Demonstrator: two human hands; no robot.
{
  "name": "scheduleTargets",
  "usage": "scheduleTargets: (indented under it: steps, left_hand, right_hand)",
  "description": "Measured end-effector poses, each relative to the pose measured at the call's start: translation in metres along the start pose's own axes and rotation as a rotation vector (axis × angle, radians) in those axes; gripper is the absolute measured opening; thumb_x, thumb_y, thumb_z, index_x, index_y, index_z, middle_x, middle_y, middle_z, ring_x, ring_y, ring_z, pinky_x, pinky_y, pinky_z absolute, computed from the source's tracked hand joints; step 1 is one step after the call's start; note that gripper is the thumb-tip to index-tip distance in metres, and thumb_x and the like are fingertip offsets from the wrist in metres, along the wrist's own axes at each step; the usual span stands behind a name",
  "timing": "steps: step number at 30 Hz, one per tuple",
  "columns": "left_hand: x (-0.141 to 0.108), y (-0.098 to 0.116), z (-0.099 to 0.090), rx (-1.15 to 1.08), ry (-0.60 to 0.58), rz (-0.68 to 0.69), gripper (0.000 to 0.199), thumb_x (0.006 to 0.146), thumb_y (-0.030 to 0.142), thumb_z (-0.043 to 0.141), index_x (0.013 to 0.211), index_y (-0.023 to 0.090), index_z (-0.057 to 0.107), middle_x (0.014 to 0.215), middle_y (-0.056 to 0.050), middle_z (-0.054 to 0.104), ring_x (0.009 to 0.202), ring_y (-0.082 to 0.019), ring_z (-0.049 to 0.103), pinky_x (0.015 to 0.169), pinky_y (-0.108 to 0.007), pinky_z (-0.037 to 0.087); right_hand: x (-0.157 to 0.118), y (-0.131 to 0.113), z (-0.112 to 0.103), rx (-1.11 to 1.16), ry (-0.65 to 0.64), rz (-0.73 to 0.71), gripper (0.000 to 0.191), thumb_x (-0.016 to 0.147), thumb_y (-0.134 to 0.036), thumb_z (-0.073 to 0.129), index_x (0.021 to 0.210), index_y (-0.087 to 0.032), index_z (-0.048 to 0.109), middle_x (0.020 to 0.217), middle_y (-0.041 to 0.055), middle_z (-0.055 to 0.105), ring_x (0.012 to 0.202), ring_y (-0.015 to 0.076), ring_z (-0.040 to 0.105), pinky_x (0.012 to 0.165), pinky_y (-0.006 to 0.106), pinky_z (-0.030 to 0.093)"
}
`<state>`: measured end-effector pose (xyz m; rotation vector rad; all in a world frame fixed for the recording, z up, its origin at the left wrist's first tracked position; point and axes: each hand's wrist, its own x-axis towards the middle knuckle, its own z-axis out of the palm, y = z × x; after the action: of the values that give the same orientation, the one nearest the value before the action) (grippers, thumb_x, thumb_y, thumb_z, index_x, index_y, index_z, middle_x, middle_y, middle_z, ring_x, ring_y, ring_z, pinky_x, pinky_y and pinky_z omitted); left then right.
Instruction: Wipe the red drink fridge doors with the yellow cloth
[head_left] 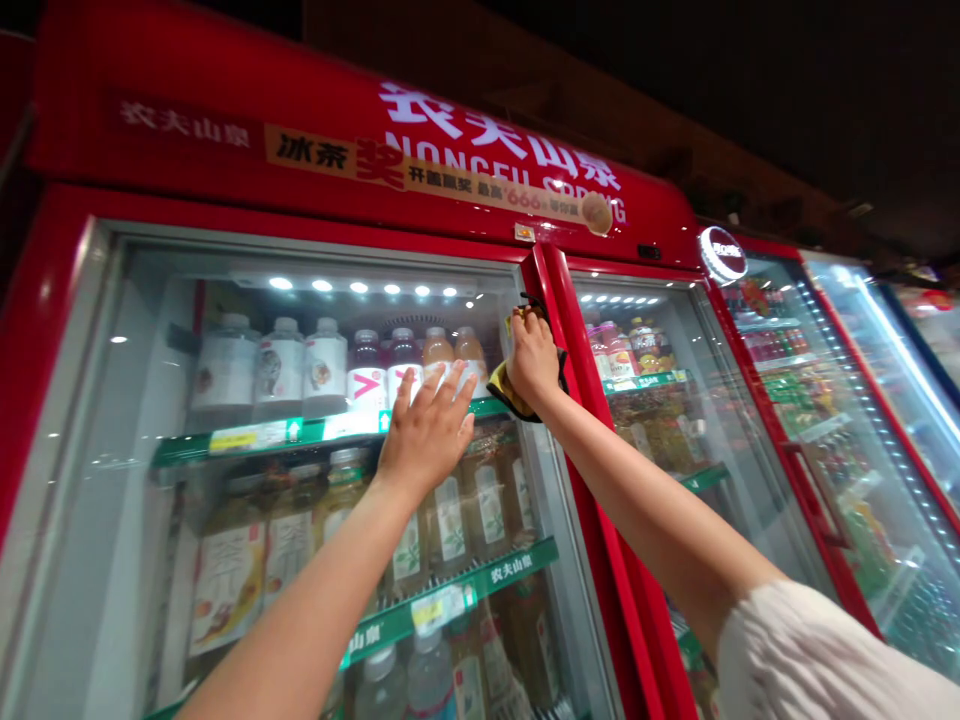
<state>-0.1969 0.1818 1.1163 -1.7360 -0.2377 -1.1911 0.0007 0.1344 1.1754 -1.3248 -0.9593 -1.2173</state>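
Observation:
My right hand (pixel 534 355) is closed around a yellow cloth with black edging (pixel 519 402). It presses the cloth against the upper right part of the left glass door (pixel 161 560), beside the red door frame (pixel 574 400). Lower and to the left, my left hand (pixel 431 428) is raised with its fingers spread, at or very near the same glass; contact is hard to make out. Behind the glass, bottles (pixel 281 370) stand on a shelf with a green price strip (pixel 345 427).
The red drinks fridge (pixel 210 70) has a lit sign above its doors. Its right door (pixel 750 480) shows more bottles. Further right stands another red-framed fridge (pixel 847 400) with a red handle (pixel 817 495). Lower shelves (pixel 517 568) hold several more bottles.

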Motion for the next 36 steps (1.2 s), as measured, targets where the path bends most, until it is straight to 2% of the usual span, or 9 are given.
scheduleTargets:
  steps: [4,9,12,16,19,24,27,31,36]
  left_hand:
    - [-0.001,-0.001,0.002,-0.010,0.015,0.001,0.056,0.097,0.030,0.052,0.153,0.028,0.047,0.159,-0.007,0.047,0.147,-0.030,0.042,0.128,-0.059,0.018]
    - [-0.001,0.000,0.001,0.003,0.006,-0.005,0.055,0.098,0.030,0.051,0.153,0.028,0.046,0.159,-0.007,0.048,0.147,-0.029,0.042,0.128,-0.058,0.019]
    - [-0.001,0.001,-0.001,0.021,-0.003,-0.007,0.052,0.100,0.030,0.048,0.152,0.026,0.048,0.158,-0.007,0.049,0.147,-0.029,0.044,0.128,-0.057,0.020]
    - [-0.002,0.001,-0.001,0.041,-0.008,0.003,0.049,0.100,0.030,0.047,0.148,0.022,0.052,0.158,-0.009,0.048,0.147,-0.030,0.043,0.128,-0.058,0.019]
    - [-0.003,0.000,0.000,0.044,0.001,0.001,0.051,0.099,0.030,0.048,0.149,0.018,0.051,0.157,-0.011,0.050,0.147,-0.029,0.042,0.129,-0.055,0.019]
    - [-0.003,0.001,-0.001,0.069,0.000,0.002,0.050,0.100,0.030,0.046,0.146,0.014,0.054,0.156,-0.013,0.051,0.145,-0.030,0.045,0.128,-0.054,0.021]
    - [-0.003,0.002,-0.002,0.057,0.006,-0.004,0.051,0.098,0.028,0.048,0.148,0.017,0.053,0.156,-0.012,0.051,0.145,-0.030,0.045,0.129,-0.054,0.021]
    - [-0.004,0.002,-0.002,0.052,0.014,-0.002,0.057,0.097,0.026,0.049,0.153,0.017,0.047,0.155,-0.012,0.052,0.145,-0.030,0.046,0.128,-0.055,0.022]
    - [-0.003,0.002,-0.004,0.072,0.012,0.005,0.053,0.098,0.026,0.048,0.150,0.015,0.051,0.155,-0.013,0.052,0.144,-0.031,0.047,0.127,-0.055,0.025]
  right_hand:
    - [0.024,-0.012,0.002,0.006,0.007,0.008,0.050,0.104,-0.023,0.035,0.150,-0.010,0.049,0.153,0.0198,0.051,0.139,0.0303,0.048,0.116,0.046,0.039]
    - [-0.014,0.005,-0.002,0.061,0.000,-0.253,0.051,0.103,-0.020,0.034,0.152,-0.017,0.049,0.153,0.0116,0.053,0.140,0.0242,0.047,0.118,0.040,0.038]
    - [-0.011,0.011,0.002,0.049,0.021,-0.157,0.054,0.101,-0.014,0.033,0.154,-0.014,0.046,0.153,0.0151,0.053,0.141,0.0271,0.047,0.116,0.044,0.040]
    - [0.038,-0.005,0.009,0.042,0.029,-0.011,0.052,0.103,-0.017,0.031,0.152,-0.007,0.046,0.146,0.0205,0.057,0.136,0.0291,0.051,0.113,0.043,0.042]
    - [0.054,-0.018,0.010,0.111,0.041,-0.150,0.048,0.105,-0.021,0.031,0.147,-0.010,0.051,0.148,0.0154,0.057,0.139,0.0256,0.049,0.117,0.040,0.038]
    - [0.009,-0.010,0.008,0.312,0.044,-0.397,0.041,0.104,-0.019,0.035,0.140,-0.016,0.055,0.140,0.0122,0.062,0.134,0.0200,0.052,0.116,0.035,0.041]
    - [-0.009,0.000,0.011,0.468,0.171,-0.238,0.040,0.099,-0.025,0.053,0.138,-0.016,0.052,0.134,0.0163,0.058,0.125,0.0232,0.057,0.107,0.037,0.049]
    - [-0.002,0.000,0.017,0.601,0.284,-0.077,0.062,0.091,-0.029,0.068,0.148,-0.022,0.042,0.133,0.0143,0.050,0.107,0.0224,0.063,0.095,0.039,0.057]
    - [-0.002,-0.005,0.008,0.349,0.234,-0.117,0.032,0.095,-0.033,0.062,0.125,-0.025,0.069,0.138,0.0131,0.056,0.126,0.0294,0.057,0.109,0.048,0.048]
